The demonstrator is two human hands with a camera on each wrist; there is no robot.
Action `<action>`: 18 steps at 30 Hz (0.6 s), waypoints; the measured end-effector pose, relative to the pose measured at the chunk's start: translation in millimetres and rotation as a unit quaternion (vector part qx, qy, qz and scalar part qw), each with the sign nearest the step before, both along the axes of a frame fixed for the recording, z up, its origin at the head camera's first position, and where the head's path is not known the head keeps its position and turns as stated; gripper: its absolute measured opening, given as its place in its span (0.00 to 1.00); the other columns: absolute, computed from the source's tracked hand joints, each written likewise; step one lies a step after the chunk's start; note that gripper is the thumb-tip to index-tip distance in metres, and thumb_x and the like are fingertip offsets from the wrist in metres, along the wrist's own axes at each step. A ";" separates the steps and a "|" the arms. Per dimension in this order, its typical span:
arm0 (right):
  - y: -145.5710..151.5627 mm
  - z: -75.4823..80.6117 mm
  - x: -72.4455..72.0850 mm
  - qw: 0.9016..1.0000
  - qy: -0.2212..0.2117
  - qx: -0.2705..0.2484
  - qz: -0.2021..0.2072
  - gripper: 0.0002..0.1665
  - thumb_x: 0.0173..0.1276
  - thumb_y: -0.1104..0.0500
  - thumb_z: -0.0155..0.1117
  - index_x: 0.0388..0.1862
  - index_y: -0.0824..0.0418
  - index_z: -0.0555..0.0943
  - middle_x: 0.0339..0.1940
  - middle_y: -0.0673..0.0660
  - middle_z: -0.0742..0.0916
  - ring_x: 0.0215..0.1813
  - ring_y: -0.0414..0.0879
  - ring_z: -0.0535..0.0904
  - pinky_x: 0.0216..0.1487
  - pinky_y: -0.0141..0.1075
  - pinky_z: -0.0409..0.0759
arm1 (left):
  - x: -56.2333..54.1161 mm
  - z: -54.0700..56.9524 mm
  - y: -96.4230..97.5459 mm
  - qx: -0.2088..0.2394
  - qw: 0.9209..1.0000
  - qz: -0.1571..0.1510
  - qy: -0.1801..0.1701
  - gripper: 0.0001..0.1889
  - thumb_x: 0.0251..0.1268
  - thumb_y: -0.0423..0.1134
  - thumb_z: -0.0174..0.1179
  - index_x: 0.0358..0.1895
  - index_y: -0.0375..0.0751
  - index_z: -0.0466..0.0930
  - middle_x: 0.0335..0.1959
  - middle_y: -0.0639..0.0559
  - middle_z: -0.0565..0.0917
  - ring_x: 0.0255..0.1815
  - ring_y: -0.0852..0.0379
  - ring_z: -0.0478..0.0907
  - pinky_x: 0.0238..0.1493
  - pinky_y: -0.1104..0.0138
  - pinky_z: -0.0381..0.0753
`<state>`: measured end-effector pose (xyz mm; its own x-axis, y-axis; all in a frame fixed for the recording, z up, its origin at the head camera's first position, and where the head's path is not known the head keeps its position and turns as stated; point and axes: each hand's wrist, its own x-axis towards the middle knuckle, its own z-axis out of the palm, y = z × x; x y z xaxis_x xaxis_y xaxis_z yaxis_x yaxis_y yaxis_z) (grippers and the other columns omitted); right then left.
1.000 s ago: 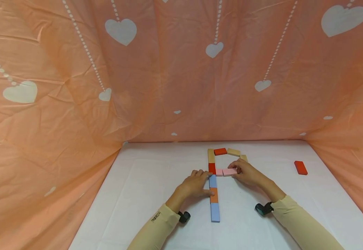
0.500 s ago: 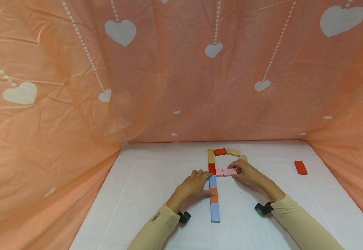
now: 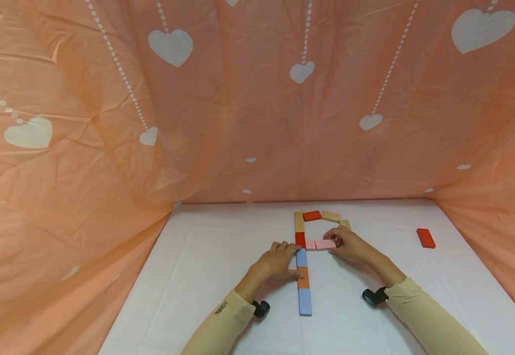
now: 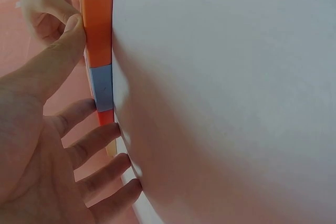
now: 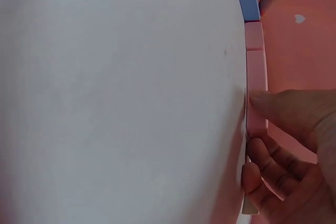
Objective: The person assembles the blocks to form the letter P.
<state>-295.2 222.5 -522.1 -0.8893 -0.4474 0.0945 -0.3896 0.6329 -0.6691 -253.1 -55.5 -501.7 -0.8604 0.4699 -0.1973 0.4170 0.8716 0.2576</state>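
Flat wooden blocks lie on the white table in a P-like outline. My right hand (image 3: 350, 245) pinches the longer pink block (image 3: 325, 244), which lies end to end with a shorter pink block (image 3: 311, 245). In the right wrist view the thumb presses the near side of that longer block (image 5: 256, 72), with fingertips at its outer end. My left hand (image 3: 276, 261) rests along the upright row, fingers spread. Its thumb touches the orange block (image 4: 97, 30); its index fingertip is at the joint of the upper blue block (image 3: 301, 257) and the red block (image 3: 300, 240).
A lower blue block (image 3: 305, 301) ends the row nearest me. A natural wood block (image 3: 299, 222) tops it; a red block (image 3: 312, 215) and two tan blocks, one (image 3: 330, 216) fully visible, curve right. A loose red block (image 3: 426, 238) lies far right. Orange curtains (image 3: 257, 123) surround the table.
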 end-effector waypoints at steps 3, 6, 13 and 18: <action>2.7 1.6 2.0 1.000 0.004 -0.008 -0.005 0.20 0.68 0.67 0.76 0.58 0.65 0.83 0.43 0.55 0.82 0.45 0.50 0.76 0.45 0.35 0.78 | 0.3 1.2 -0.5 0.000 1.000 -0.002 0.001 0.45 0.66 0.63 0.72 0.82 0.51 0.67 0.73 0.45 0.75 0.71 0.45 0.70 0.70 0.50 0.79; 7.5 3.9 4.7 1.000 0.017 -0.012 -0.006 0.21 0.68 0.68 0.76 0.58 0.66 0.83 0.43 0.56 0.82 0.45 0.50 0.77 0.45 0.36 0.80 | 0.7 1.4 -0.5 -0.001 1.000 -0.005 0.006 0.44 0.67 0.63 0.72 0.81 0.51 0.67 0.73 0.45 0.75 0.71 0.45 0.70 0.70 0.50 0.80; 21.9 6.7 13.2 0.999 0.045 -0.016 -0.023 0.21 0.66 0.70 0.76 0.57 0.66 0.83 0.48 0.58 0.84 0.46 0.49 0.78 0.48 0.38 0.81 | 1.3 0.7 -0.4 -0.001 1.000 -0.008 0.010 0.44 0.67 0.62 0.72 0.81 0.51 0.67 0.74 0.45 0.74 0.72 0.44 0.70 0.70 0.49 0.79; 34.4 9.9 21.0 0.998 0.043 -0.015 -0.045 0.20 0.67 0.70 0.76 0.58 0.66 0.84 0.50 0.60 0.84 0.47 0.50 0.78 0.47 0.39 0.81 | 2.8 2.6 0.0 -0.001 1.000 -0.004 0.003 0.44 0.67 0.62 0.71 0.82 0.51 0.66 0.74 0.45 0.74 0.73 0.44 0.70 0.71 0.49 0.79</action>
<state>-274.2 256.9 -512.2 -0.9141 -0.3615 0.1839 -0.3882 0.6485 -0.6548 -250.4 -55.5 -499.1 -0.8576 0.4767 -0.1929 0.4258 0.8686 0.2536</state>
